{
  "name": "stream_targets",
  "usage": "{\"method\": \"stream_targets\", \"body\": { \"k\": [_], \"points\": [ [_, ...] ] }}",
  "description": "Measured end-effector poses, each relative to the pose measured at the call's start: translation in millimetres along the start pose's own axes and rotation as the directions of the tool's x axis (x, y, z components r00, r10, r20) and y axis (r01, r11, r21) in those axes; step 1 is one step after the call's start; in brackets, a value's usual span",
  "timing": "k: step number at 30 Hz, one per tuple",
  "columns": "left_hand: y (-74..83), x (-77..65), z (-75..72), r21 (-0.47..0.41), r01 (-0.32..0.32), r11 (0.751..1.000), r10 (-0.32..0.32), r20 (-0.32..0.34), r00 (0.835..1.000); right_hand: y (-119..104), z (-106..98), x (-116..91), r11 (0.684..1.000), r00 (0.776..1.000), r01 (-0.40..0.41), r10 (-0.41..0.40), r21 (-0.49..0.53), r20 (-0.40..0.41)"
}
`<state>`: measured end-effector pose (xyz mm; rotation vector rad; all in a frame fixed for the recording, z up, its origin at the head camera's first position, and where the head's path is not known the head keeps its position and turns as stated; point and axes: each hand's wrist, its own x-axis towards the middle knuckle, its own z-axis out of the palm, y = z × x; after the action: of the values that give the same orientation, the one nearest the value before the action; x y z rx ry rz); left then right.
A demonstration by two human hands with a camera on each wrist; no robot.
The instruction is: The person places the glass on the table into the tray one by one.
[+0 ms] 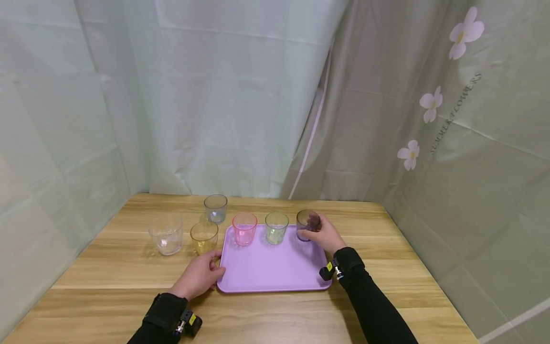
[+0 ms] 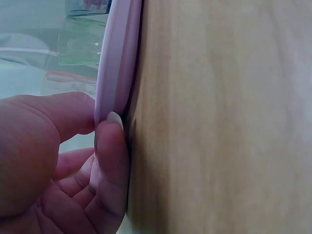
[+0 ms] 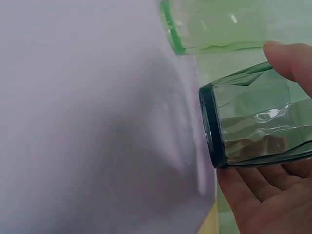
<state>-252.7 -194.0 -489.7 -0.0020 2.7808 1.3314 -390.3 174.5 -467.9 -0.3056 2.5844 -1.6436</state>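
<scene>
I face a wood-grained table [image 1: 412, 279], pale curtain [image 1: 232, 105] along its far side, light stripe [image 1: 315, 129] slanting down, printed flowers [image 1: 472, 31] and dark lettering [image 1: 455, 113] to my right.

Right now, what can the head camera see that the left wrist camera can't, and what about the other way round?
Only the head view shows the yellow glass, the clear glass and the flowers printed on the cloth.

Only the left wrist view shows the palm side of the left hand's curled fingers, with a pale fingernail at the edge of the purple tray.

Both show that tray, the left hand, the pink glass, the green glass and the wooden tabletop.
</scene>
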Motion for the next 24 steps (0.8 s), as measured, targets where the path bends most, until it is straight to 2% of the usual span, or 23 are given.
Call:
{"method": "stream_targets", "body": {
  "k": [24],
  "points": [
    [-0.1, -0.4, -0.5, 0.007, 0.004, 1.0, -0.004, -0.003, 1.0, 9.1, 7.5, 2.1, 1.0, 1.0, -0.005, 0.005, -0.01, 0.006]
  ]
}}
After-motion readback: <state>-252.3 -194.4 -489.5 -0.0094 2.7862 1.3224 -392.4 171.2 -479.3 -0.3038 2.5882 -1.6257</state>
